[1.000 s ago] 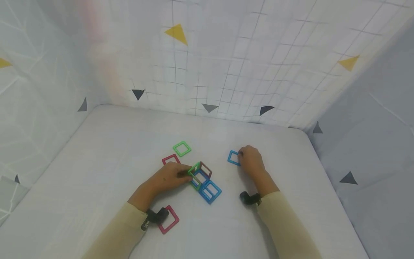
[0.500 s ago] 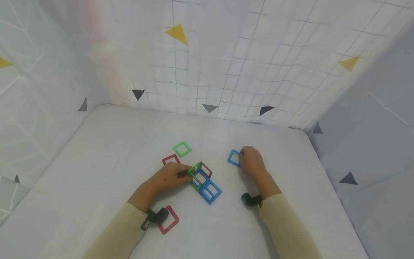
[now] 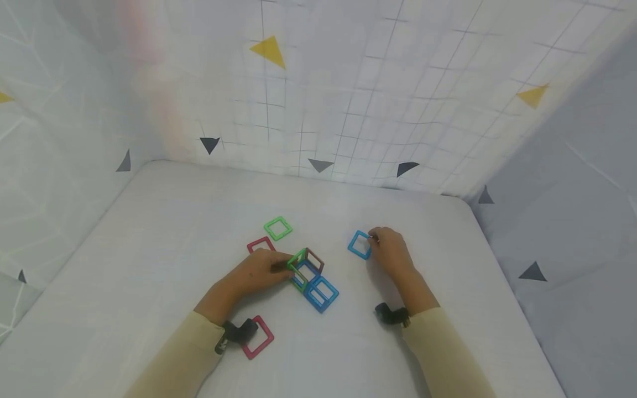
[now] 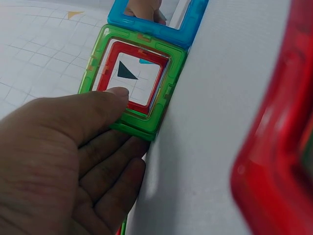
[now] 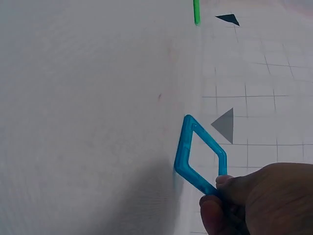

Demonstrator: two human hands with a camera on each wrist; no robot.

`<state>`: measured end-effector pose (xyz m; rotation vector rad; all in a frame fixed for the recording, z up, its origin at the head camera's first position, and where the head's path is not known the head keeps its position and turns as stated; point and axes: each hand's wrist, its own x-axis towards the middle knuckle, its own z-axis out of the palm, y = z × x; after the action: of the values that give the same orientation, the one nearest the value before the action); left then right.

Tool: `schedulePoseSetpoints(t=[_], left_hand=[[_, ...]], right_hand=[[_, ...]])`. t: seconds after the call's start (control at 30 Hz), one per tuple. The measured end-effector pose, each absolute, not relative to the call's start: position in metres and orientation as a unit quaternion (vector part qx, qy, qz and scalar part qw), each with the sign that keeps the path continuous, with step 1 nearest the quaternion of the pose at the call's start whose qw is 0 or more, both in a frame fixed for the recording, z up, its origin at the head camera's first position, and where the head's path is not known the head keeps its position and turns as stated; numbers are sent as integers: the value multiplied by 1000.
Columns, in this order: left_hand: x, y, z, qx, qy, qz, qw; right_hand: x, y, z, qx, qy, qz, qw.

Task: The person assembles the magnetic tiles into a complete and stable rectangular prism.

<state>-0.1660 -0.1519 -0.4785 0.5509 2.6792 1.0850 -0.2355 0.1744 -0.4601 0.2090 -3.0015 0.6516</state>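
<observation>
My left hand pinches a green square magnetic tile between thumb and fingers. The green tile stands upright as one side of a small open-topped box of joined tiles, with a red tile forming a far side. Joined to the box at the near right are blue tiles, one also showing beyond the green tile in the left wrist view. At the right, my right hand pinches a corner of a single blue square tile, which is tilted up in the right wrist view.
Flat on the white table lie a loose green tile and a red tile behind my left hand. Another red tile is below my left wrist camera. Patterned fabric walls stand around the table.
My right hand has shifted very slightly toward me with the blue tile, which has turned a little. The left hand and the box keep still.
</observation>
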Motion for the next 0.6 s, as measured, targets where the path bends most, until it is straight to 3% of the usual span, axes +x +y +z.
schedulePoseSetpoints(t=[0.37,0.6], left_hand=[[-166,-151,-478,192,907,363,94],[-165,-151,-476,189,909,359,92]], right_hand=[[-219,175,-451,120,-971,190,76],[-211,175,-449,117,-974,179,72]])
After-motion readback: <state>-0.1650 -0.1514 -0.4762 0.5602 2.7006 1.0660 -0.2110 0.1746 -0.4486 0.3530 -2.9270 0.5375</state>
